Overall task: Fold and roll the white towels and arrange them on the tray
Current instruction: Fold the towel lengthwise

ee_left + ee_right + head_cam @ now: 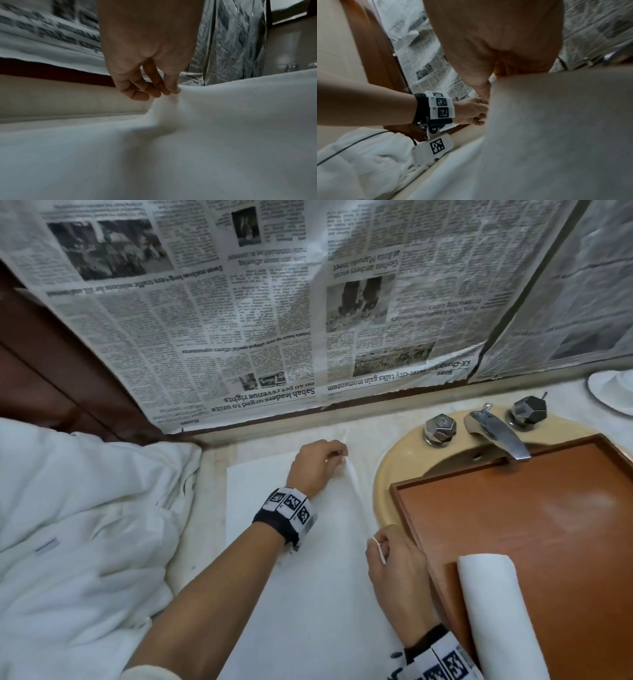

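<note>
Newspaper-backed table [212, 529]: flat towel [318, 594] lies left of tray [548, 508]. Your left hand [317, 465] pinches far edge, right hand [397, 570] pinches near edge; raised edge runs away from you. One rolled towel [496, 611] on tray.

Count at the sink [404, 470]: towels, tray, fittings, hands.

One rolled towel [496, 611] on the one wooden tray [513, 515] laid over the sink; one flat towel [308, 577] just left of the sink; one heap of white cloth [78, 525] further left, pieces uncountable. Two tap handles [440, 429] [529, 407], one spout [496, 436]. Two hands: left hand [317, 465], right hand [397, 573].
</note>
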`<state>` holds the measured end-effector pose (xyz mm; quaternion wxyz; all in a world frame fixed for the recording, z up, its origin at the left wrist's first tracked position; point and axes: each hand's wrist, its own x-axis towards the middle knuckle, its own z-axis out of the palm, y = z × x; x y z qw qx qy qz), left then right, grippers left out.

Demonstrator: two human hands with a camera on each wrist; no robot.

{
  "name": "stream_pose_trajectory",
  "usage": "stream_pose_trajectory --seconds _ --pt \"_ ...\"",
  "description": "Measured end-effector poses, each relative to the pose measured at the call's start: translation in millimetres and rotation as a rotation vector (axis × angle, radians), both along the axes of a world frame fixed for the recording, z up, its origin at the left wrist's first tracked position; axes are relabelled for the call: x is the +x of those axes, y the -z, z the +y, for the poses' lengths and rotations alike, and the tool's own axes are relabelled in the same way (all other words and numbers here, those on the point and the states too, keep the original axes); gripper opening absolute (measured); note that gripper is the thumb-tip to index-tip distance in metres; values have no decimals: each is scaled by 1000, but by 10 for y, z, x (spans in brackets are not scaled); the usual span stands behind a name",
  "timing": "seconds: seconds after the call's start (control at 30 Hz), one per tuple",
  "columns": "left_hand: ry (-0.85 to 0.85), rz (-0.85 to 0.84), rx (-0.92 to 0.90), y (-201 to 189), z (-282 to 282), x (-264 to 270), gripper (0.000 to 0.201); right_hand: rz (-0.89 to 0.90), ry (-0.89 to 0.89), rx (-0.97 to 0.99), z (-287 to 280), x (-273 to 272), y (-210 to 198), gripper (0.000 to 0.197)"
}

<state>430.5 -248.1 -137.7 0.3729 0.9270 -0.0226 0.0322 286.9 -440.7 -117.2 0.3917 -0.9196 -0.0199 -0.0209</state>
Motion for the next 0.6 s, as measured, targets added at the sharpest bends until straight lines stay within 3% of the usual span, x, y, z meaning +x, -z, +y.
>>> stream_pose_trajectory --seconds 0.3,0.43,0.6 --pt "-198 -118 -86 -298 1260 -727 7 50 -302 -29 1105 -394 -384 15" --pt "-334 74 -79 8 1749 -1062 13 173 -402 -147 1640 -532 -185 13" --pt "-443 243 -62 230 1837 -1253 13 323 -452 -267 1915 -628 212 16"
